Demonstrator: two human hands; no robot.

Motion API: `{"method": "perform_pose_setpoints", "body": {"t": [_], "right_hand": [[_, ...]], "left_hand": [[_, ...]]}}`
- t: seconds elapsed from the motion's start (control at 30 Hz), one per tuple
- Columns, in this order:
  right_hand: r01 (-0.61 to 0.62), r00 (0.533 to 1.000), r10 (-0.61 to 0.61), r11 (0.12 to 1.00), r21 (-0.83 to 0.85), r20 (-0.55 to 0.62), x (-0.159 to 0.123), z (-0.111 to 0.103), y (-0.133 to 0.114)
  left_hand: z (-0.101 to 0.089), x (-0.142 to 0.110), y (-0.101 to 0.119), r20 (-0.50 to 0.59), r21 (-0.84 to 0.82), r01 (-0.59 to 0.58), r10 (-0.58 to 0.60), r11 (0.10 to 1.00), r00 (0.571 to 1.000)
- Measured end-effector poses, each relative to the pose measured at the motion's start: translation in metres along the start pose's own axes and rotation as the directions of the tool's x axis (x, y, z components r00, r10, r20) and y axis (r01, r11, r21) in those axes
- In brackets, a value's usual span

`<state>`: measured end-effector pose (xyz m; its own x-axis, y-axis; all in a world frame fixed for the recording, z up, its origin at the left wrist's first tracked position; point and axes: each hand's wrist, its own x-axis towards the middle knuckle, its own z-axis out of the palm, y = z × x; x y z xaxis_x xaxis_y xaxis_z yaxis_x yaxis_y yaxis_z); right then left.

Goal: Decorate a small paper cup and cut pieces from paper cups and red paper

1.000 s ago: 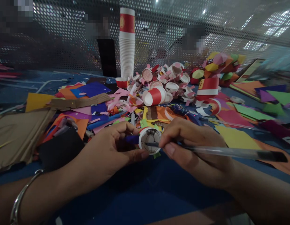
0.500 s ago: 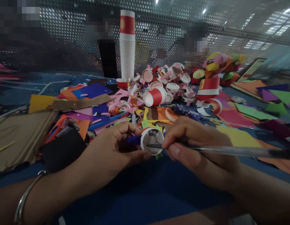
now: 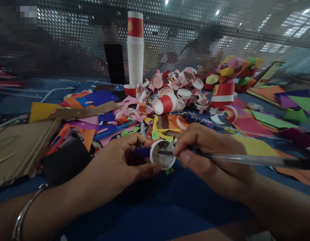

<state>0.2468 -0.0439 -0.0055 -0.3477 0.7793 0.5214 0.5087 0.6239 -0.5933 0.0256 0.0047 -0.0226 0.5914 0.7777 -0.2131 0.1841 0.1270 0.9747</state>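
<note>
Pen [image 3: 247, 159] in right hand [image 3: 215, 145], tip [image 3: 162, 152] seemingly higher on cup base [image 3: 166, 161]

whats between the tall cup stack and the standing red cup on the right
In the head view, a heap of cup pieces, with a tipped cup in front, lies between the stack and the standing cup.

A small cup base [image 3: 162, 155] is pinched in the left grip [image 3: 150, 157]. A pen [image 3: 235, 158] is held in the right grip [image 3: 178, 154], its tip at the drawn-on disc. Beyond both grips, cut cups [image 3: 180, 87] are heaped.
</note>
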Motion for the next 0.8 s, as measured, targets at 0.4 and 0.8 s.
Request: {"method": "perform_pose_setpoints", "body": {"t": [0.4, 0.8], "right_hand": [[-0.057, 0.998, 0.057, 0.998, 0.028, -0.011, -0.0009, 0.0031, -0.0021], [-0.004, 0.999, 0.004, 1.000, -0.002, -0.038, -0.0047, -0.0007, -0.0005]], "left_hand": [[0.0006, -0.0003, 0.0014, 0.013, -0.012, 0.045, -0.045, 0.999, 0.999], [-0.0010, -0.0007, 0.0006, 0.014, -0.001, 0.077, -0.077, 0.997, 0.997]]}}
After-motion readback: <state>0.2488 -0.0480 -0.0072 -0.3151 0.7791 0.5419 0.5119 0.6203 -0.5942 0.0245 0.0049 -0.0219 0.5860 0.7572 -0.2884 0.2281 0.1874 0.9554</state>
